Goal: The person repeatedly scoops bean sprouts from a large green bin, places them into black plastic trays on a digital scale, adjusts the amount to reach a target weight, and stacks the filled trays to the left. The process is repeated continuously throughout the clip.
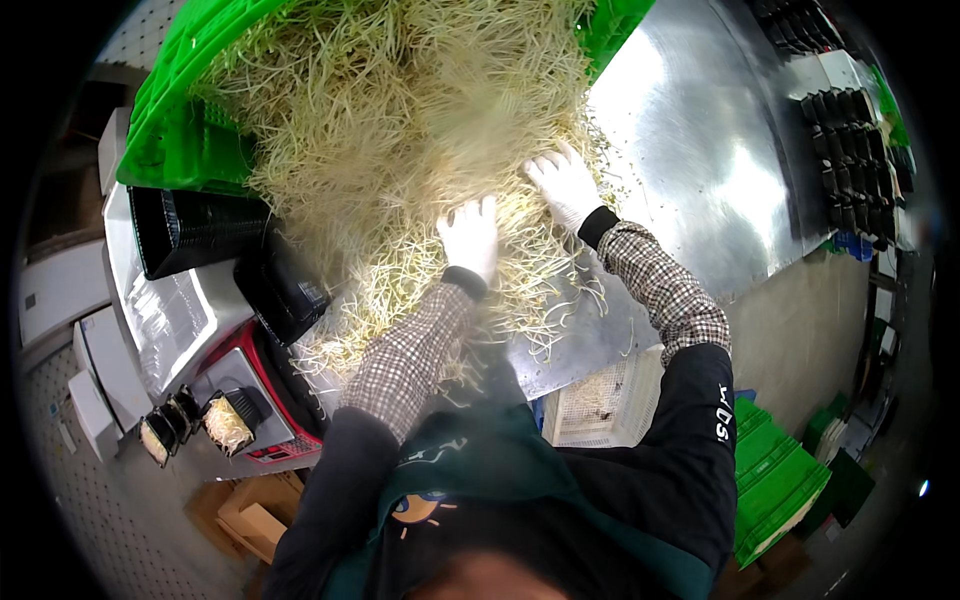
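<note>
A large heap of pale bean sprouts [390, 142] spills from a green plastic crate [172, 142] over a metal table [705, 172]. My left hand [471, 236], in a white glove, lies on the near part of the heap with its fingertips among the sprouts. Farther right and a little deeper, my gloved right hand [566, 184] rests at the heap's right edge, its fingers bent into the sprouts. Whether either hand grips any sprouts cannot be told. Both forearms wear checked sleeve covers. A blurred patch hides part of the heap's middle.
Stacked black plastic trays [202, 225] stand at the left, near a red scale [262, 409] bearing a tray filled with sprouts [227, 426]. Below the table's near edge is a white perforated basket [600, 405]. More black trays [851, 161] stand far right; green crates [780, 472] are lower right.
</note>
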